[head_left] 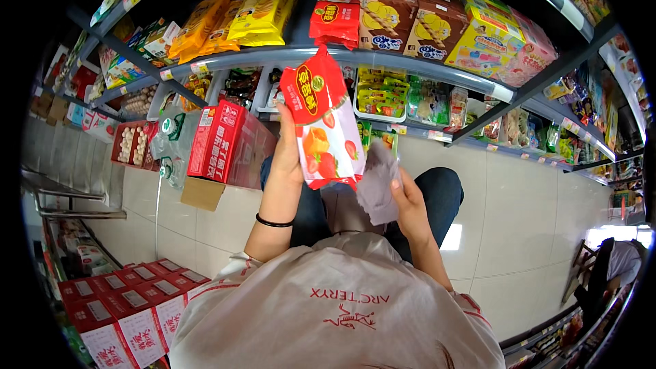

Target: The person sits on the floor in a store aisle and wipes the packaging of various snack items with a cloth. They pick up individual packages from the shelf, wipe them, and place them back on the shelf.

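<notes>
My left hand (289, 150) grips a red and white snack package (324, 130) printed with strawberries, lifted in front of the shelves. My right hand (406, 198) is closed on a crumpled greyish cloth (376, 184), just right of and below the package. Behind the package, on the upper shelf (287, 55), lie a similar red pack (335, 17), yellow packs (260, 10), orange packs (205, 24) and brown snack boxes (386, 14). Small green and yellow packets (381, 92) fill a bin on the lower shelf. My bent knees in jeans are below my hands.
A red carton (229, 150), large water bottles (171, 140) and an egg box (130, 143) stand at left. Stacked red cartons (130, 307) are at lower left, a metal railing (75, 212) at far left. Dark and white clothing (615, 263) shows at right; I cannot tell whether someone wears it.
</notes>
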A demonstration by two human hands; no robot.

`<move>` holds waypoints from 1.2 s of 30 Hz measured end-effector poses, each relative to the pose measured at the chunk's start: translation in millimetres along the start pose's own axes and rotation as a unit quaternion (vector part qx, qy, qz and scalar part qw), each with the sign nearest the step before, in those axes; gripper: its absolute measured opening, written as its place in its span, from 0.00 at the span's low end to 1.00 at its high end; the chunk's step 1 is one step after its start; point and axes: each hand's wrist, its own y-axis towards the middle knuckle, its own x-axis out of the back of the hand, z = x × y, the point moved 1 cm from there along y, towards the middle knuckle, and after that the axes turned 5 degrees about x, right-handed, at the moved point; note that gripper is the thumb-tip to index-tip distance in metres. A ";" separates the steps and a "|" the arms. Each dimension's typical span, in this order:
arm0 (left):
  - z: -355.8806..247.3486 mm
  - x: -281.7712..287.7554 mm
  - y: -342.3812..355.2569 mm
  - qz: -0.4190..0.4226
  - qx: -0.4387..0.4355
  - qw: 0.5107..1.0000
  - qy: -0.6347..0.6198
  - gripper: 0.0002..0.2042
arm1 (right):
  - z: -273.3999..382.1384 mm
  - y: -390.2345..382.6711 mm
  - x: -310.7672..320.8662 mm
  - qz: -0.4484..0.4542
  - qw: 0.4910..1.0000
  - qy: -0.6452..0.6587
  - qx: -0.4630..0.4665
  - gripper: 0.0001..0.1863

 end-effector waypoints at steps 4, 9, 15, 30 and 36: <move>32.7 -13.6 -1.2 -0.059 0.019 0.989 0.131 0.34 | 22.4 16.5 -26.5 -0.020 0.986 0.165 -0.014 0.28; 47.0 -34.0 -12.0 -0.078 -0.110 0.814 0.565 0.44 | 14.1 16.2 -24.6 -0.042 0.969 0.242 -0.031 0.29; 70.3 -29.8 -14.3 0.046 -0.103 0.797 0.593 0.40 | 11.7 5.9 -32.3 -0.066 0.986 -0.114 0.101 0.30; 88.4 -18.0 -14.0 -0.009 0.079 0.993 0.089 0.26 | 58.0 23.2 -20.2 -0.042 0.921 -0.324 0.214 0.19; 73.1 15.1 -8.1 0.080 0.052 0.993 0.074 0.36 | 45.2 -4.8 -36.4 -0.020 0.954 -0.238 0.180 0.20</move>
